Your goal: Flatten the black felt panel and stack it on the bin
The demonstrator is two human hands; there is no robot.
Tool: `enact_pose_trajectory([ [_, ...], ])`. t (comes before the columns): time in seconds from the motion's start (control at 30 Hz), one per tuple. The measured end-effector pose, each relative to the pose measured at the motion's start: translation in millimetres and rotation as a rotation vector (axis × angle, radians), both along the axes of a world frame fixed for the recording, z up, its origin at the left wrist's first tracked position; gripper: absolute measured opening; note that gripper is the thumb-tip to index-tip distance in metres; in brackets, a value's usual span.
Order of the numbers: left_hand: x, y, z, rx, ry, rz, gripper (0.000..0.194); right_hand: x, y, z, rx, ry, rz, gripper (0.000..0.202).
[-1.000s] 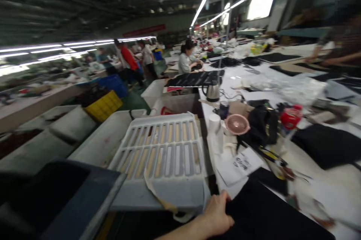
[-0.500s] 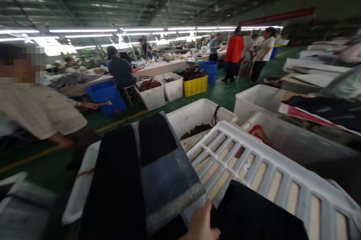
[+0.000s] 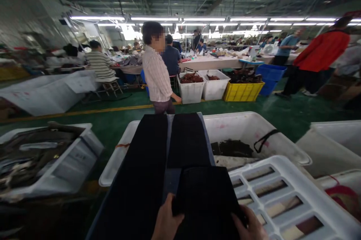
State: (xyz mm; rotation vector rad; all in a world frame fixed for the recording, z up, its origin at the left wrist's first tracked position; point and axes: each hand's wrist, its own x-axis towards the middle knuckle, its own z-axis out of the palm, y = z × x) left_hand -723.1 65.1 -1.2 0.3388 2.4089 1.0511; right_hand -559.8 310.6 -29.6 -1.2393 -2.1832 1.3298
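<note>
A rectangular stack of black fabric-like pieces (image 3: 207, 195) is held at its two sides, low in the middle of the head view. My left hand (image 3: 167, 218) closes on its left edge, thumb on top. On its right edge my right hand (image 3: 249, 225) also grips, fingers partly hidden underneath. Just beyond and to the left lie a long black strip stack (image 3: 141, 165) and a shorter black stack (image 3: 188, 138), side by side on a blue-grey board (image 3: 171, 180). The held stack overlaps the near end of the shorter one.
A slotted white plastic crate (image 3: 278, 161) stands at right. Behind the board is a white tub (image 3: 234, 123) with dark scraps. Another white bin (image 3: 87, 157) of dark material is at left. A person in a striped shirt (image 3: 156, 76) walks beyond the tub; others are near long tables.
The view has swung left. The black stack has moved from over the slotted crate to the shorter black stack. My right hand has come into view. The striped-shirt person now appears mid-view.
</note>
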Motion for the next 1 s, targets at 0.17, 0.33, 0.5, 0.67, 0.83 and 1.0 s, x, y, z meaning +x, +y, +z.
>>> enact_pose_trajectory([
  [0.17, -52, 4, -12.8, 0.038, -0.028, 0.077, 0.038, -74, 9, -8.1, 0.081, 0.024, 0.112, 0.042],
  [0.33, -98, 9, -26.4, 0.075, -0.006, 0.101, 0.036, -130, 20, -20.0, 0.105, 0.005, 0.183, 0.04],
  [0.5, -130, 14, -39.4, 0.071, -0.039, 0.121, 0.036, -168, 29, -34.9, 0.141, 0.0, 0.223, 0.042],
  [0.67, -150, 18, -47.8, 0.078, -0.069, 0.123, 0.034, -188, 35, -46.2, 0.137, -0.012, 0.206, 0.044],
  [0.83, -158, 23, -52.1, 0.124, -0.113, 0.131, 0.032, -196, 41, -51.5, 0.127, -0.054, 0.201, 0.044],
  [1.0, -163, 26, -53.9, 0.129, -0.151, 0.136, 0.032, -198, 45, -51.3, 0.116, -0.045, 0.213, 0.041],
])
